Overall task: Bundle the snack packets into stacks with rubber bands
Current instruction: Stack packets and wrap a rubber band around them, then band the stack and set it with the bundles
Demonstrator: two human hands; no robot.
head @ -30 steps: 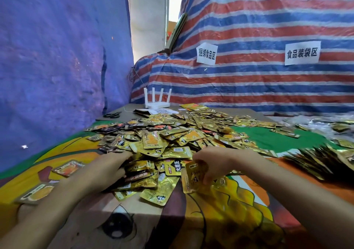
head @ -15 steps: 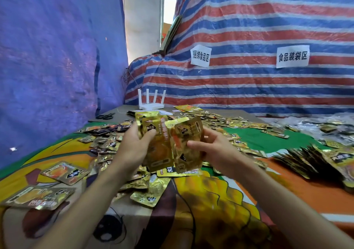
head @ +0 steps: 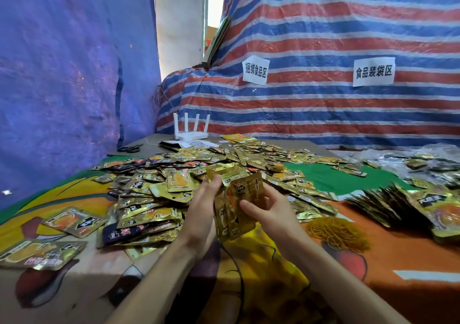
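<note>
The left hand point(head: 201, 211) and right hand point(head: 271, 215) clasp an upright stack of snack packets point(head: 245, 191) between them, fingers curled on its edges, right thumb pressed on its front. The loose packet heap point(head: 159, 181) spreads from 9 to 1 o'clock; the rubber bands point(head: 336, 234) lie at 4 o'clock

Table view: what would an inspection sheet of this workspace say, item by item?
Surface: cartoon-print cloth, partly buried under goods.
Job's things: loose packets heaped; one stack held upright; rubber bands piled at right.
Clutter: scissors and router at the far edge.
Grippers: left hand and right hand both hold the stack.
Cables: thin wire behind the router.
Surroundings: blue tarp left, striped tarp behind with two paper signs.
</note>
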